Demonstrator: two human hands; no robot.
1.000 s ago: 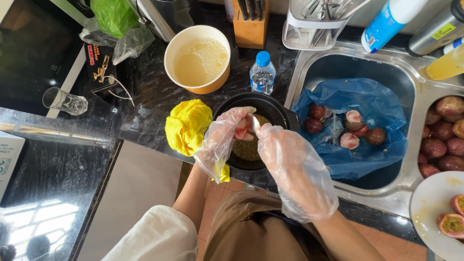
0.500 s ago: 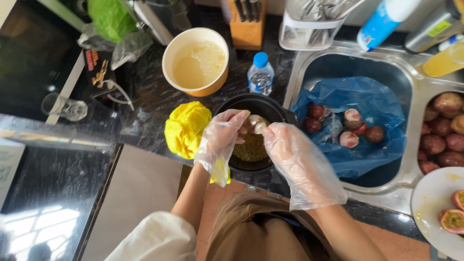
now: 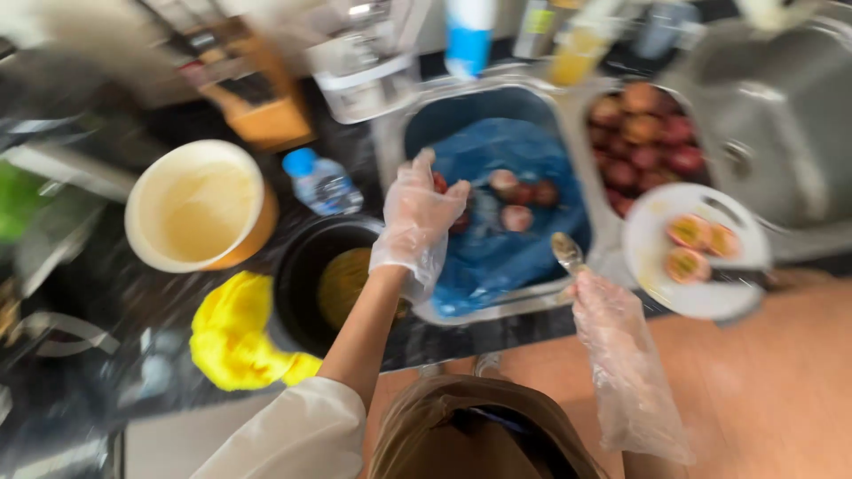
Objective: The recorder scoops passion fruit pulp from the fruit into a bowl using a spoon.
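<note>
Both my hands wear loose clear plastic gloves. My left hand (image 3: pixel 417 222) reaches with spread fingers over the blue plastic bag (image 3: pixel 506 257) in the sink basin, where several dark red fruit shells (image 3: pixel 515 200) lie; one shell sits right at its fingertips. I see nothing gripped in that hand. My right hand (image 3: pixel 603 306) holds a metal spoon (image 3: pixel 565 251) upright by the sink's front edge. A black pot (image 3: pixel 306 266) with yellow pulp stands just left of my left wrist. A white plate (image 3: pixel 701 288) of halved fruit is to the right of the spoon.
The second basin holds several whole red fruits (image 3: pixel 643 133). A yellow cloth (image 3: pixel 235 333) lies left of the pot, with a cream bucket (image 3: pixel 195 208), a small water bottle (image 3: pixel 319 182), a knife block (image 3: pixel 257 106) and a utensil rack (image 3: pixel 364 71) behind. The view is blurred.
My left hand has moved from above the black pot to over the blue bag. My right hand has drawn back to the right with the spoon. The view has swung right.
</note>
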